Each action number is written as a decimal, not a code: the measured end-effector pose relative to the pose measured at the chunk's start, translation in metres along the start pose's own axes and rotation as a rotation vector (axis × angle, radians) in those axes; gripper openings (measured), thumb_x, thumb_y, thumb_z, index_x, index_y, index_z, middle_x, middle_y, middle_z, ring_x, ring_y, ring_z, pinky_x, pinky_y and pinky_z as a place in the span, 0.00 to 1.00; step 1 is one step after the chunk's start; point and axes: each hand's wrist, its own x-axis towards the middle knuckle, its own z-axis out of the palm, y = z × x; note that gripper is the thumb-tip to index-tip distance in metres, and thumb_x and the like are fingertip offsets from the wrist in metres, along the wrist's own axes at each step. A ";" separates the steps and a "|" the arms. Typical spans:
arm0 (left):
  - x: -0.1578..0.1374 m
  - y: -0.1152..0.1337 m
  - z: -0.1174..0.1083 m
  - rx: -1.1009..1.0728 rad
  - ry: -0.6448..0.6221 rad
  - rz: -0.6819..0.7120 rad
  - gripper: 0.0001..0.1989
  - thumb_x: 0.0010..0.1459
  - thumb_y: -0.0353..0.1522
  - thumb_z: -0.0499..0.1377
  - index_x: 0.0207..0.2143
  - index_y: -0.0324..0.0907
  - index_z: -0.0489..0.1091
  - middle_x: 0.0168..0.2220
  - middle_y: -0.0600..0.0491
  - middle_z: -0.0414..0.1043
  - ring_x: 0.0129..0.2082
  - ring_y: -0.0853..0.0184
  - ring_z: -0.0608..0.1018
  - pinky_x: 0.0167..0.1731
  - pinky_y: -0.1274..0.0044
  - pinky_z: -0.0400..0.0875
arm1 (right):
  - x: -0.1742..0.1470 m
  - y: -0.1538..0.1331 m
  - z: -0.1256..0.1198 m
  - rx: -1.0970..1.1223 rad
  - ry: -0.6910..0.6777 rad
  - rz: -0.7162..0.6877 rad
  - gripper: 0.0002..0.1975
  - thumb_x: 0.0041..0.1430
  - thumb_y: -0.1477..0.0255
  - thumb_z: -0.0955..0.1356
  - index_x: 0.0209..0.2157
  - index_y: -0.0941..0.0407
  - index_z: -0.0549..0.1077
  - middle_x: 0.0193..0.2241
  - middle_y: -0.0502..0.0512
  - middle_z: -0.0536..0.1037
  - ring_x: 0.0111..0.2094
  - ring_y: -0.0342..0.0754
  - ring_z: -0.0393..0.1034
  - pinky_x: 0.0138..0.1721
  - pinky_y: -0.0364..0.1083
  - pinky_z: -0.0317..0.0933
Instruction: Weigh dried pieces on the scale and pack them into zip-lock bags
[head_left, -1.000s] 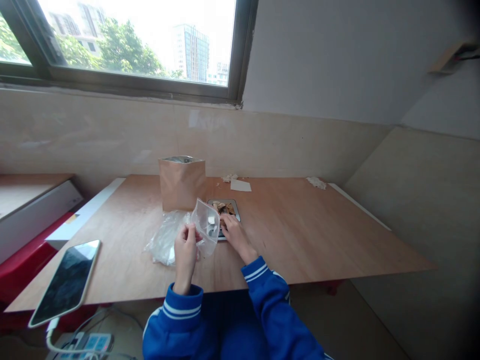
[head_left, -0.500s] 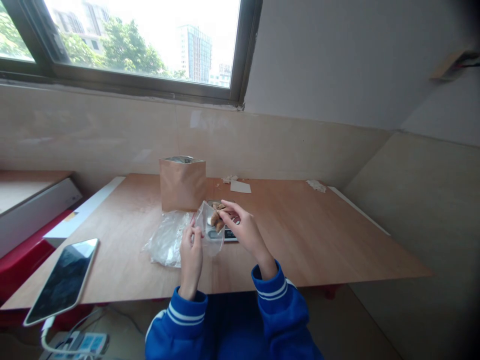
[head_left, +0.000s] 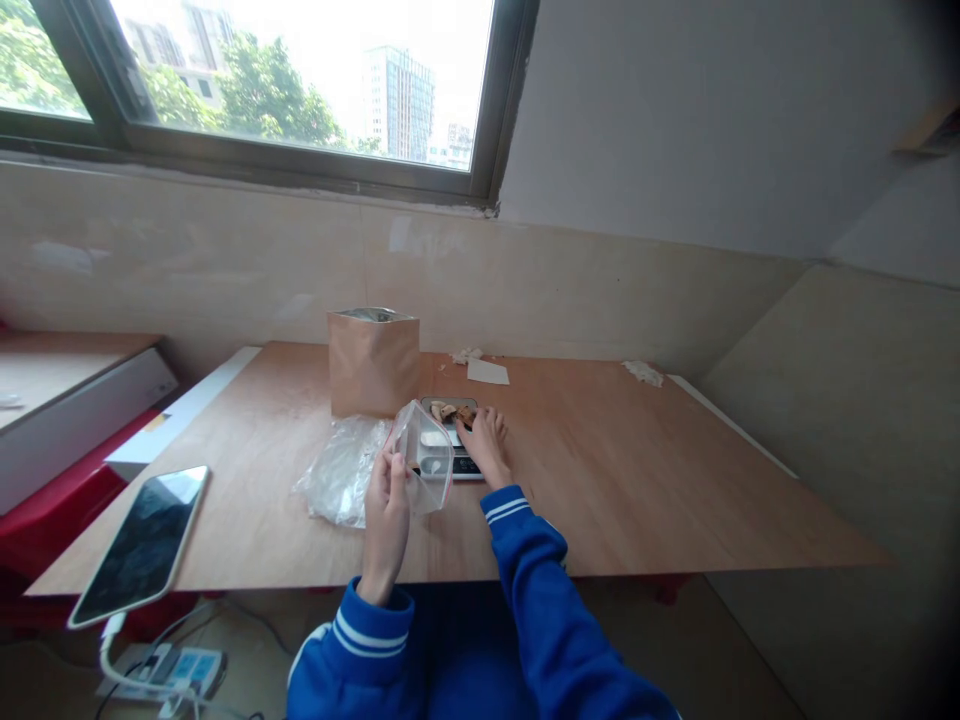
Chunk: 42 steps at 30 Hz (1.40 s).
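My left hand (head_left: 387, 505) pinches a clear zip bag (head_left: 431, 470) with a red edge and holds it upright, its mouth spread apart. A small brownish bit shows low in the bag near my fingers. Behind the bag, partly covered by it, lies a flat digital scale (head_left: 469, 468) with a dark display. On its tray rest several brown, dried-looking pieces (head_left: 448, 412), whose kind I cannot make out. My right hand (head_left: 486, 445) reaches down at the tray's right side, thumb and fingers apart around the pieces there. The fingertips are partly hidden.
A brown paper pouch (head_left: 373, 365) stands open behind a crumpled clear plastic bag (head_left: 345, 475). A phone (head_left: 142, 545) with a white charging cable lies at the left table edge. Farther back are a white card (head_left: 488, 372) and crumpled tissue (head_left: 643, 373).
My right hand has moved from the bag's mouth, where it held brown pieces, down and away to the scale tray. The bag stays in my left hand. The view has shifted slightly.
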 end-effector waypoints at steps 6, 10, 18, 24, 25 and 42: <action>0.000 -0.005 -0.006 -0.034 -0.078 0.022 0.17 0.61 0.46 0.53 0.35 0.42 0.70 0.33 0.52 0.73 0.38 0.64 0.74 0.43 0.73 0.68 | -0.001 0.010 -0.014 0.101 0.059 0.088 0.08 0.58 0.71 0.65 0.39 0.60 0.69 0.41 0.69 0.75 0.45 0.61 0.68 0.45 0.55 0.59; 0.001 -0.011 -0.006 -0.085 -0.078 0.029 0.16 0.60 0.45 0.54 0.30 0.43 0.67 0.31 0.51 0.73 0.35 0.65 0.74 0.42 0.72 0.69 | -0.012 0.005 -0.053 0.544 0.033 0.101 0.11 0.61 0.66 0.62 0.42 0.58 0.67 0.34 0.60 0.78 0.32 0.52 0.73 0.34 0.48 0.63; 0.002 -0.012 -0.002 -0.116 -0.076 -0.020 0.16 0.57 0.47 0.56 0.33 0.43 0.70 0.39 0.47 0.76 0.46 0.61 0.75 0.47 0.69 0.69 | -0.046 -0.059 -0.153 0.724 -0.287 -0.231 0.15 0.56 0.63 0.69 0.44 0.52 0.74 0.28 0.48 0.77 0.26 0.43 0.68 0.28 0.42 0.61; 0.001 -0.019 -0.002 -0.242 -0.085 -0.053 0.14 0.59 0.44 0.55 0.32 0.43 0.67 0.48 0.46 0.74 0.54 0.60 0.72 0.51 0.67 0.68 | -0.050 -0.059 -0.152 0.633 -0.356 -0.273 0.15 0.60 0.64 0.65 0.47 0.52 0.74 0.27 0.47 0.75 0.25 0.42 0.65 0.29 0.42 0.59; 0.001 -0.019 -0.002 -0.269 -0.084 -0.056 0.14 0.60 0.44 0.55 0.31 0.43 0.66 0.50 0.46 0.73 0.56 0.60 0.71 0.53 0.67 0.67 | -0.046 -0.055 -0.145 0.639 -0.312 -0.265 0.14 0.61 0.64 0.64 0.46 0.52 0.75 0.29 0.48 0.75 0.26 0.43 0.66 0.31 0.43 0.60; -0.004 -0.002 -0.004 -0.544 -0.140 -0.275 0.12 0.58 0.42 0.59 0.38 0.44 0.69 0.60 0.48 0.65 0.64 0.58 0.61 0.56 0.65 0.66 | 0.023 -0.027 0.004 0.094 -0.208 -0.326 0.12 0.56 0.78 0.65 0.42 0.60 0.74 0.41 0.64 0.76 0.46 0.54 0.66 0.48 0.50 0.57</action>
